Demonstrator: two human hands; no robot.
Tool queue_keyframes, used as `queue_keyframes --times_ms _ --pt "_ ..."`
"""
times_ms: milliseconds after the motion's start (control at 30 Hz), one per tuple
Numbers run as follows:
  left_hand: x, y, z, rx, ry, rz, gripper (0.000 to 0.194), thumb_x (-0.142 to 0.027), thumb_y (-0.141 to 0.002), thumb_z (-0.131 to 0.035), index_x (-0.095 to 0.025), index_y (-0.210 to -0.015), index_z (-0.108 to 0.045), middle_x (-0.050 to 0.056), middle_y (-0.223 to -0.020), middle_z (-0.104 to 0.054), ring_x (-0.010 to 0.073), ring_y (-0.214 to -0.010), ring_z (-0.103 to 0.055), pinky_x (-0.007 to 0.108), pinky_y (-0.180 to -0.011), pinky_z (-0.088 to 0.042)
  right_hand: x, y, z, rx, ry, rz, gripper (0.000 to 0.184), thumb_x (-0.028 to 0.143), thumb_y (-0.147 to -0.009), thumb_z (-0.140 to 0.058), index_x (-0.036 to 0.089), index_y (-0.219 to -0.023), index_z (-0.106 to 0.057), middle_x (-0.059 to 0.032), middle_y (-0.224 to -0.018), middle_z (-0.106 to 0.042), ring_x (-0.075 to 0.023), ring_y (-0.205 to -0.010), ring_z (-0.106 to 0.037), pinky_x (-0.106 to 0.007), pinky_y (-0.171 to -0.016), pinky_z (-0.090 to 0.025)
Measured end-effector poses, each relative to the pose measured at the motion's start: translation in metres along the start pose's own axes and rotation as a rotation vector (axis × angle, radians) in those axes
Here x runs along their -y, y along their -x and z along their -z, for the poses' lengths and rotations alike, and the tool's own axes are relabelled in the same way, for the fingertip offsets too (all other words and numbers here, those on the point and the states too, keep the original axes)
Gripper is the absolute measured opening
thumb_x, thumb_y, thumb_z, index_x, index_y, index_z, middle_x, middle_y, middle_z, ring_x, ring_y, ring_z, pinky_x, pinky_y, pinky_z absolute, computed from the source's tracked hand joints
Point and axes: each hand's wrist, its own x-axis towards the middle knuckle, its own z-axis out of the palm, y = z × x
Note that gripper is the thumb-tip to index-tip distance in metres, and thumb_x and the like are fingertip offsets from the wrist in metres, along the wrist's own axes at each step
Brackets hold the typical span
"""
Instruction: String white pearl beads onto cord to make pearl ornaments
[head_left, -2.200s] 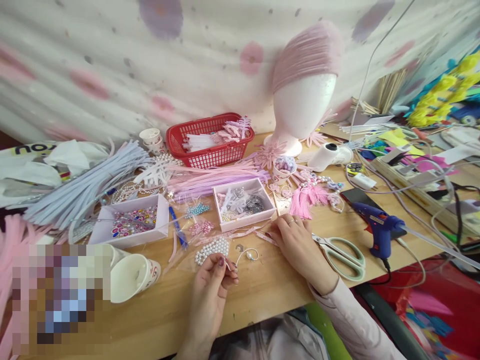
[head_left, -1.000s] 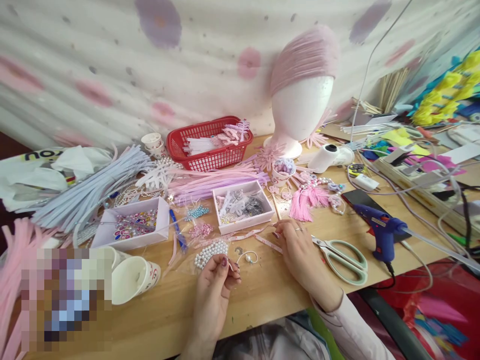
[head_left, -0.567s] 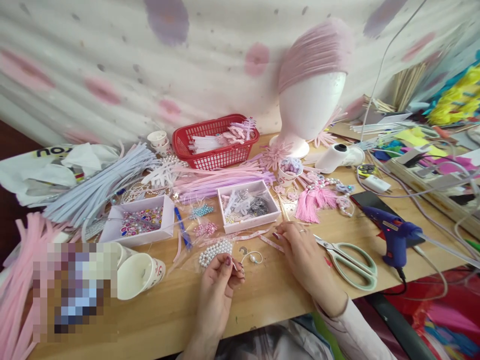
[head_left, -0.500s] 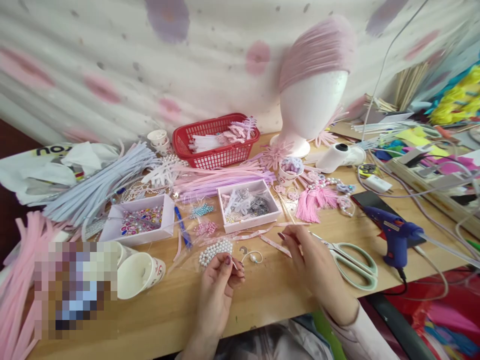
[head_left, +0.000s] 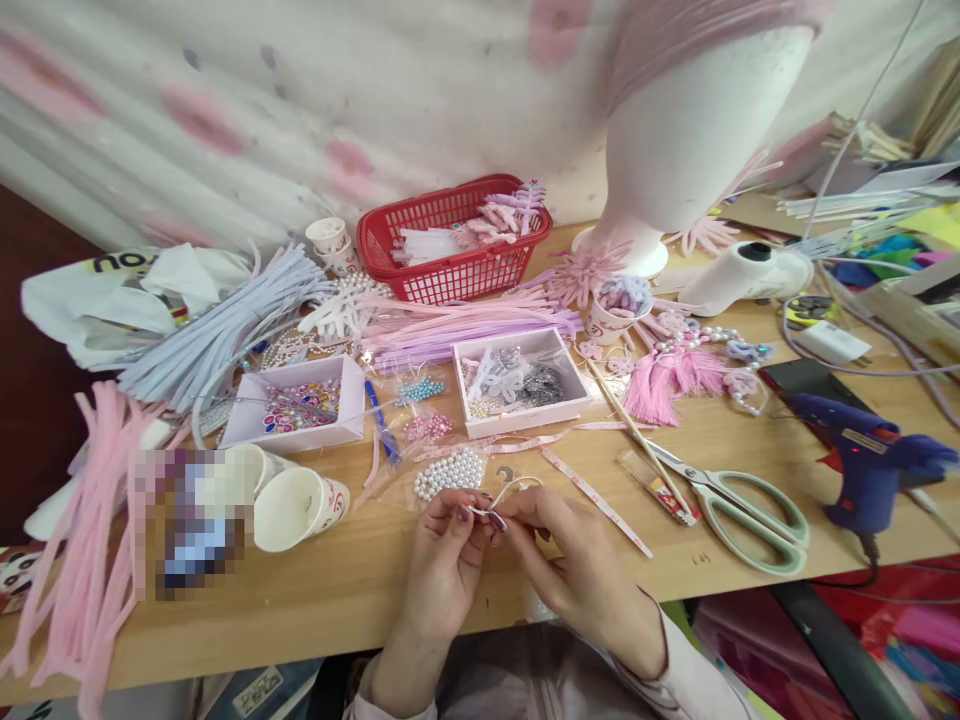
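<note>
My left hand (head_left: 448, 560) pinches a thin white cord (head_left: 480, 512) in front of the bag of white pearl beads (head_left: 450, 474). Right beside it, my right hand (head_left: 574, 560) has thumb and fingers closed on the same cord, its fingertips nearly touching those of the left. A loop of the cord arches up over the right fingers; the bead seen on it earlier is hidden. To the right lie a measuring tape (head_left: 596, 500), a wooden stick (head_left: 637, 435) and scissors (head_left: 739, 515) with pale green handles.
Behind are a white box of trims (head_left: 521, 420), a box of gems (head_left: 300, 436) and a red basket (head_left: 457, 275). Paper cups (head_left: 289, 515) stand left, beside pink fuzzy stems (head_left: 97, 540). A blue glue gun (head_left: 862, 465) lies right; a foam head (head_left: 690, 130) stands behind.
My right hand has left the spot by the stick and tape and come left to the cord in my left hand. A small packet under it now shows. The view has tipped down.
</note>
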Motion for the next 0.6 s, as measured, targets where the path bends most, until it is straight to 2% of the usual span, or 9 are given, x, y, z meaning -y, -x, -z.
queue_keyframes --times_ms 200,600 --pt "-0.0011 -0.0012 0.0002 -0.019 -0.001 -0.025 0.030 -0.026 -0.048 -0.100 -0.018 -0.059 -0.074 0.000 -0.072 -0.075 0.0085 -0.057 -0.069 0.015 -0.058 -0.059 -0.0072 0.0015 -0.0073 -0.092 0.058 0.069 0.010 0.013 -0.099 -0.053 0.022 -0.098 -0.057 -0.0006 -0.074 -0.067 -0.0151 -0.061 -0.065 -0.025 -0.058 -0.049" --pt "0.0043 -0.0020 0.0059 -0.033 -0.019 -0.072 0.027 -0.026 -0.053 -0.099 -0.018 -0.064 -0.075 0.000 -0.076 -0.075 0.0081 -0.065 -0.071 0.013 -0.064 -0.059 -0.0086 0.0004 -0.0060 -0.058 0.077 0.099 0.010 0.014 -0.102 -0.049 0.021 -0.098 -0.055 -0.0016 -0.075 -0.066 -0.0158 -0.064 -0.061 -0.026 -0.061 -0.046"
